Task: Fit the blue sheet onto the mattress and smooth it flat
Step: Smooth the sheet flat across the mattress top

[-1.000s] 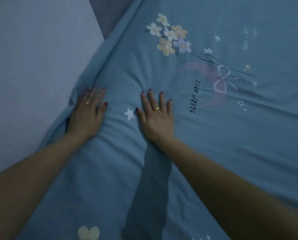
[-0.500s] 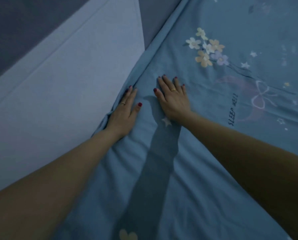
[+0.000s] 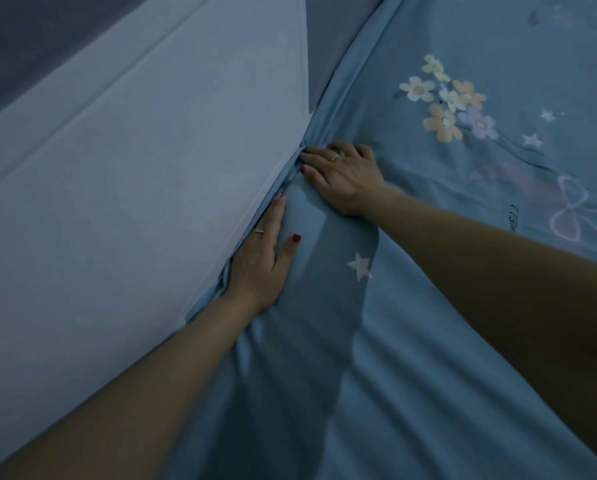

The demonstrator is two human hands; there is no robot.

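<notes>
Both forearms are bare, with no sleeve, watch or bracelet showing up to the picture's edge. The left hand (image 3: pixel 260 261) wears a thin ring with a small raised setting on one of its fingers (image 3: pixel 279 209), and its thumbnail is painted red. The right hand (image 3: pixel 345 181) wears a broader gold band, and its visible nails are painted the same dark red.

Left hand (image 3: pixel 260 261) lies flat, fingers straight; right hand (image 3: pixel 345 176) curls fingertips downward.

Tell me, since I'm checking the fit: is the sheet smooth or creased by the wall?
Creased. The blue sheet bunches in folds along the wall edge, where the left hand and right hand press it.
</notes>
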